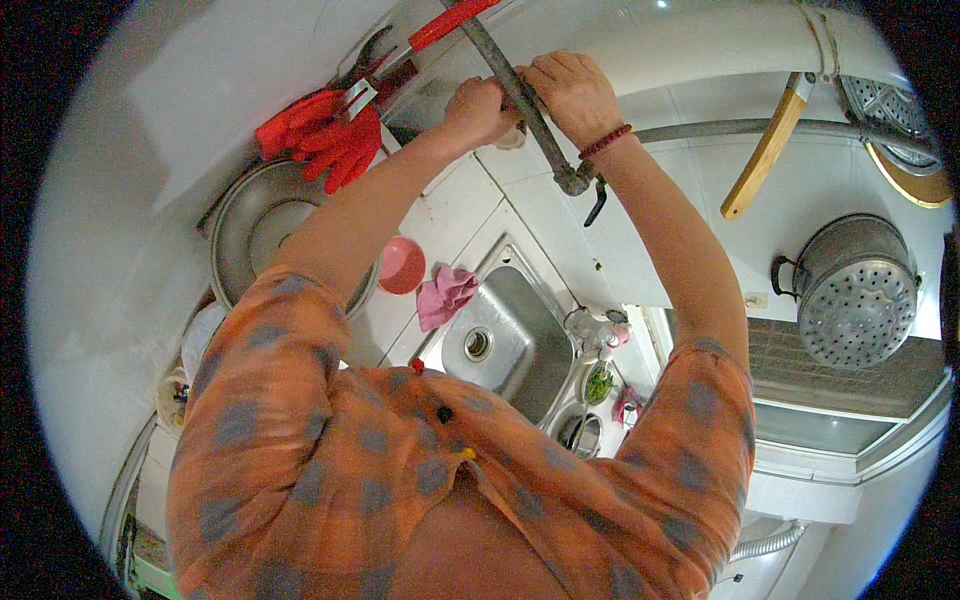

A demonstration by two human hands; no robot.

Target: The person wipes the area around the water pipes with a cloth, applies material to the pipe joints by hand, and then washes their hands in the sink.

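Two bare arms in an orange-and-grey checked shirt [380,470] reach up, seen in the head view, to a grey pipe [515,90] that slants down across the upper middle. The pipe is right where the hands meet, between and in front of them.

The left hand [477,113] is on the pipe's left side, fingers curled inward toward the palm; its fingertips are hidden by the pipe, so I cannot tell what they pinch. The right hand [572,95], below which a dark red beaded bracelet [605,141] circles the wrist, is on the right side. Its fingers are bent and close together, their tips near the pipe; whether they grip anything cannot be told.

Lower on the pipe is a joint with a black lever [596,205]. To the left hang red gloves [318,138], near a tool with a red handle [450,22]; below them is a large round metal pan [250,225], partly behind the left arm. Under the arms, a pink bowl [401,266] and a crumpled pink cloth [447,297] lie beside a steel sink [520,350]. At far right hangs a pot with a perforated base [857,310].
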